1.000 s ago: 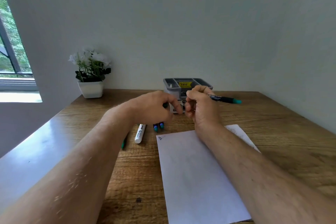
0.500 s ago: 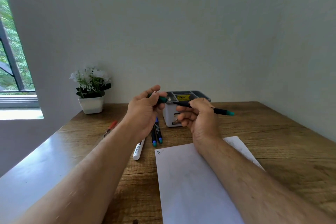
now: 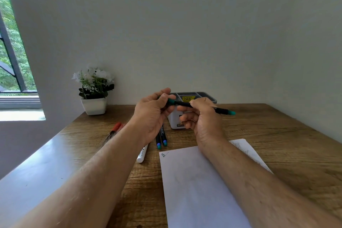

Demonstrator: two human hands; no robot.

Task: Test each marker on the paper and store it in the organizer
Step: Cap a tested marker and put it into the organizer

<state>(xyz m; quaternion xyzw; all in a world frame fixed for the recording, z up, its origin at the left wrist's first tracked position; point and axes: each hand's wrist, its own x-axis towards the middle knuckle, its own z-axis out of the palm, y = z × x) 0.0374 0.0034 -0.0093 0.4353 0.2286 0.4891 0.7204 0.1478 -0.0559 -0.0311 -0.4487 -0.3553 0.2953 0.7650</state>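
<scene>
at frame centre the left hand point(image 3: 153, 114) pinches the teal cap point(image 3: 171, 101), the right hand point(image 3: 201, 116) grips the marker point(image 3: 220, 110) (apparently seated); a crooked push could smear ink on the fingers.

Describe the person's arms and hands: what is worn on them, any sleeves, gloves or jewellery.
Both forearms are bare up to the bottom edge of the picture: no sleeves, gloves, watch or wristband show. The left hand wears nothing that can be seen. The right hand seems to have a thin ring on one finger, though it is too small to be sure. Fine hair shows along both forearms.
</scene>
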